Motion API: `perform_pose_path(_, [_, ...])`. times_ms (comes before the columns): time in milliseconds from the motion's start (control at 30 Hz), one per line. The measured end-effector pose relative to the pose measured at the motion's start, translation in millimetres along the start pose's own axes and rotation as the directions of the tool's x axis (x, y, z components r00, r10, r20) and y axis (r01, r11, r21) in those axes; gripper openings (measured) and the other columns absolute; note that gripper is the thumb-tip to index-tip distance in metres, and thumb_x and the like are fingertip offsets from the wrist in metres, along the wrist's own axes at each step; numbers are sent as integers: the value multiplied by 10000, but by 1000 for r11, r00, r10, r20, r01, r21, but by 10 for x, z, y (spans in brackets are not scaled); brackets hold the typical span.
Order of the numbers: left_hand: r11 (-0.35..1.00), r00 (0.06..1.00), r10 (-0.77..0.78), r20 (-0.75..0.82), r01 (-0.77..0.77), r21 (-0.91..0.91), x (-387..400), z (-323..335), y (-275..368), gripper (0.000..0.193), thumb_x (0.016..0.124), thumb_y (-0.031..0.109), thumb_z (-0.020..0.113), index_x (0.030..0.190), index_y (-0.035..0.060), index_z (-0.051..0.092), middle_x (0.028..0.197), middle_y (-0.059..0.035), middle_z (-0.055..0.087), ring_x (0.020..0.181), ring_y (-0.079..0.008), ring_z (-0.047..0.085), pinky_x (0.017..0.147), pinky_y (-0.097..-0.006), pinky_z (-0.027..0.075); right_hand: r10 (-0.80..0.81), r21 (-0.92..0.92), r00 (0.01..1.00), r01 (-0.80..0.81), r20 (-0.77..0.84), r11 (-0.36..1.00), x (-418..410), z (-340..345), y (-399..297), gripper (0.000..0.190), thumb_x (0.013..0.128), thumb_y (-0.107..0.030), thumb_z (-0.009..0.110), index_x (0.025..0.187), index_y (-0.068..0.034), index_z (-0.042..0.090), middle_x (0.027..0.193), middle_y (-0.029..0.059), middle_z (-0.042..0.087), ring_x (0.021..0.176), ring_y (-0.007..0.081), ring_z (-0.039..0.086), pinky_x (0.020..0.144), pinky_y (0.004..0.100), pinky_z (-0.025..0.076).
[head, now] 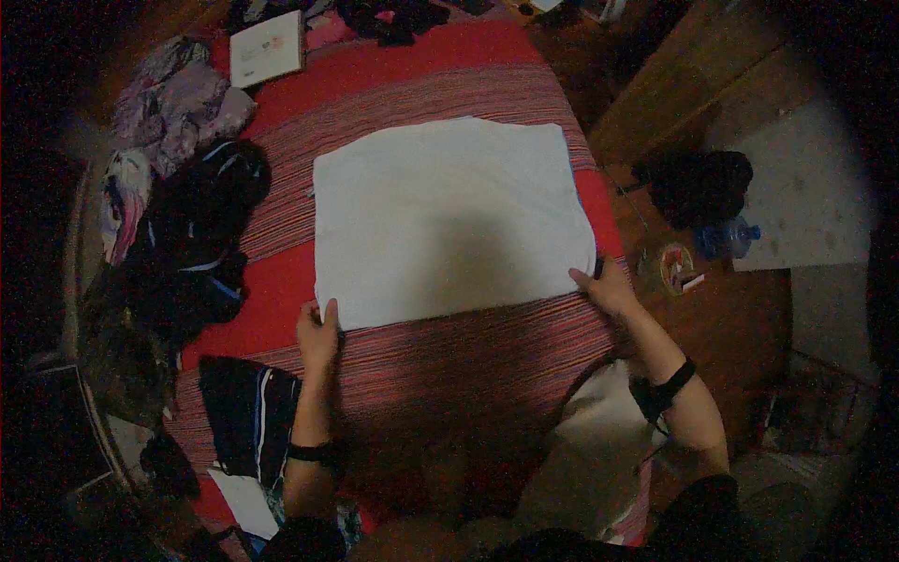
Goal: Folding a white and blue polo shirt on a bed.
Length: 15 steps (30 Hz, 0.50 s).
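Note:
A white folded cloth [393, 204] lies spread in a rough rectangle on a red striped bedspread [393, 379]. At its near left corner, my left hand [318, 334] pinches the edge, thumb on top and fingers mostly hidden beneath. My right hand [607, 286] grips the near right corner the same way, the thumb resting on the white fabric. A dark shadow falls across the middle of the cloth's near part. Whether the cloth is a garment or a plain sheet I cannot tell.
Dark clothes [204, 211] and a pinkish patterned cloth [182, 105] are heaped along the left. A white box or book [267, 49] sits at the far left. Folded dark striped fabric [246, 414] is beside my left forearm. A blue plastic bottle [727, 237] and black bag [695, 186] lie right.

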<state>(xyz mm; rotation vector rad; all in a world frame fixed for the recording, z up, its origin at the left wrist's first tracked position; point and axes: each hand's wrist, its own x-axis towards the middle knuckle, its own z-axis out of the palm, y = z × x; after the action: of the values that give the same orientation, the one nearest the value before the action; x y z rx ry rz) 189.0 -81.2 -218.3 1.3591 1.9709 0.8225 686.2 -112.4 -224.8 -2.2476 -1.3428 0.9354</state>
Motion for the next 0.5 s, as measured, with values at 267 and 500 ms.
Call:
perform_pose_path(267, [991,999,-33,-26,29,-132,-155,-82,139,214,920,209,660,903,0,614,717,16,543,604,-78,460,557,-248,384,283,351,888,-411,362,841,-142,-517,65,354,794,-266,791,991,-13,643,789,58,651,623,189,576,557,348,484])
perform_pose_path(500, [992,999,-46,-8,45,-121,-604,-352,309,178,925,159,649,899,-13,612,756,-16,606,638,-84,498,586,-245,407,390,383,807,-565,444,731,-477,-738,250,343,812,-119,769,1087,-18,590,850,54,646,631,131,562,503,276,437])
